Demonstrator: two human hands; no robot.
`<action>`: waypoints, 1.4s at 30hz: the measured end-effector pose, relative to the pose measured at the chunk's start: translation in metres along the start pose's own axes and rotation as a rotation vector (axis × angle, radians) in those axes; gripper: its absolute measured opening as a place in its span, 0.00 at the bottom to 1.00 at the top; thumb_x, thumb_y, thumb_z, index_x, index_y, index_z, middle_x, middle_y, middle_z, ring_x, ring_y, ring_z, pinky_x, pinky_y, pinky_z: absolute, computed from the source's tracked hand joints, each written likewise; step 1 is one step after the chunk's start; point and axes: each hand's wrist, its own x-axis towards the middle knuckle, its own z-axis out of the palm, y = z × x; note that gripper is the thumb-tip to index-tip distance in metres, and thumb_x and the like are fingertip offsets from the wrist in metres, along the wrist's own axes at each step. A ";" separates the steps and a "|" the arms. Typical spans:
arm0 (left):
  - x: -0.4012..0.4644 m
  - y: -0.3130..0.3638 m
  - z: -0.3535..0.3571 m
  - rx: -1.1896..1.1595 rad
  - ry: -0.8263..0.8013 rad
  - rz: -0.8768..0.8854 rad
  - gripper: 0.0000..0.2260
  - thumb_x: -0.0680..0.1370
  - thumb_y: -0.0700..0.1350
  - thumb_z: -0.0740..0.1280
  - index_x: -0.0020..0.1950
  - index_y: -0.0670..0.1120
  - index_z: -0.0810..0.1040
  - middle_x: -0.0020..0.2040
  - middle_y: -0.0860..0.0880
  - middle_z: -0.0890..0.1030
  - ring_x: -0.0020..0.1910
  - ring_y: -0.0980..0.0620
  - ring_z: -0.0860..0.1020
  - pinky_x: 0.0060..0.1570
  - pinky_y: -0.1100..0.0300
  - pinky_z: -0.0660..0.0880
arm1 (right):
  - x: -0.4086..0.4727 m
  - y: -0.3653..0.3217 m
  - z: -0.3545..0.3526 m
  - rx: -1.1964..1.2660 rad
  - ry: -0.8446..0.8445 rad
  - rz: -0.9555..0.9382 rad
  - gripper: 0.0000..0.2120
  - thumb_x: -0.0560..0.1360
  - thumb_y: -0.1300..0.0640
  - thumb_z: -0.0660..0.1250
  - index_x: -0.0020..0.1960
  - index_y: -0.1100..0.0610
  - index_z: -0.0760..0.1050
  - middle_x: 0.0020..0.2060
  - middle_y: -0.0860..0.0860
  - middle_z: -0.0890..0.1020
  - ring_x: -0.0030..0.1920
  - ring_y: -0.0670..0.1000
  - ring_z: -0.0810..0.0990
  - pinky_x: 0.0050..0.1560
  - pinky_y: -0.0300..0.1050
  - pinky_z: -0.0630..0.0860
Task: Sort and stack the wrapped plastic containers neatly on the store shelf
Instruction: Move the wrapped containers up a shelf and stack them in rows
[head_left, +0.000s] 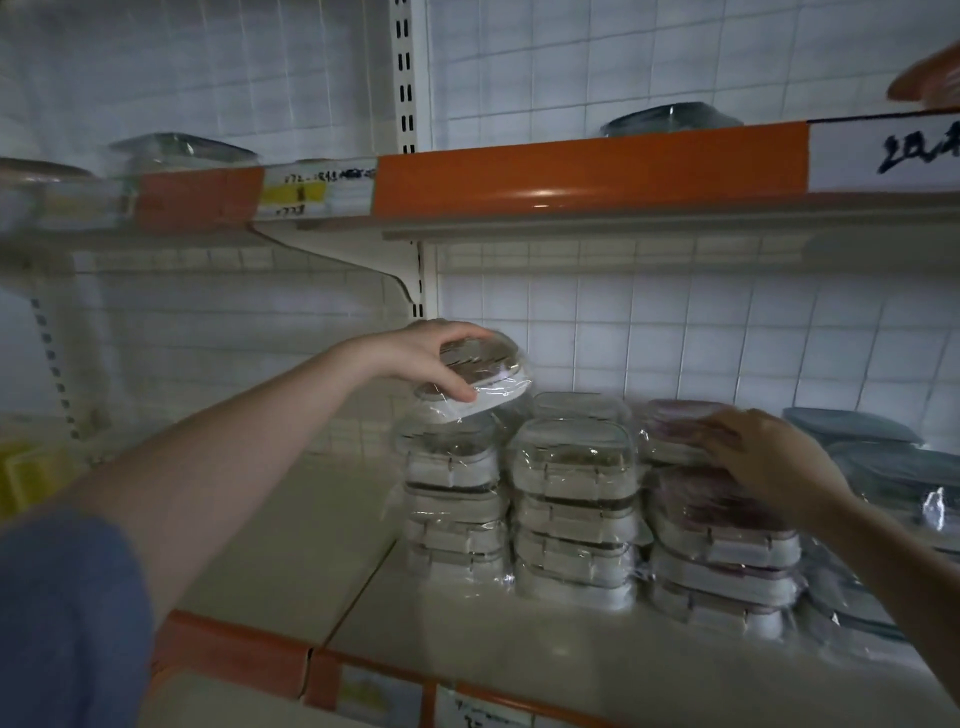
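white tiled wall (675, 353), yellow price label (293, 193)

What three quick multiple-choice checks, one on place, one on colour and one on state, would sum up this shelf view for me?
1. Where is the clear wrapped plastic container in the left hand?
A. above the leftmost clear stack
B. on the upper shelf
C. on the floor

2. What lid colour has the stack of wrapped containers under the right hand?
A. yellow
B. pinkish
C. green

3. How does the right hand lie?
A. clenched, apart from everything
B. holding a price tag
C. fingers resting on the stack's top

Answers: 1 A, it is held tilted just over that stack. 2 B, the lids look pink-mauve. 3 C, the fingers are spread over the top container.
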 end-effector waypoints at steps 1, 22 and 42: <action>0.007 -0.003 -0.001 0.020 -0.020 0.000 0.36 0.69 0.49 0.76 0.72 0.60 0.63 0.71 0.54 0.66 0.68 0.52 0.66 0.66 0.54 0.67 | 0.000 0.000 0.000 -0.018 -0.004 0.021 0.11 0.78 0.51 0.62 0.56 0.53 0.77 0.52 0.54 0.81 0.50 0.57 0.79 0.45 0.45 0.69; 0.083 -0.044 0.009 0.262 -0.206 0.145 0.31 0.72 0.40 0.73 0.72 0.57 0.67 0.71 0.53 0.67 0.70 0.52 0.65 0.70 0.56 0.60 | -0.017 -0.017 0.003 -0.134 0.023 0.155 0.13 0.78 0.49 0.61 0.57 0.55 0.77 0.53 0.55 0.80 0.53 0.58 0.77 0.51 0.50 0.73; 0.049 -0.034 0.052 0.349 0.110 0.074 0.24 0.78 0.49 0.63 0.74 0.59 0.63 0.70 0.50 0.68 0.66 0.48 0.69 0.61 0.52 0.70 | -0.017 -0.022 0.001 -0.219 0.021 0.190 0.14 0.79 0.49 0.58 0.59 0.54 0.76 0.54 0.55 0.79 0.54 0.57 0.77 0.51 0.49 0.71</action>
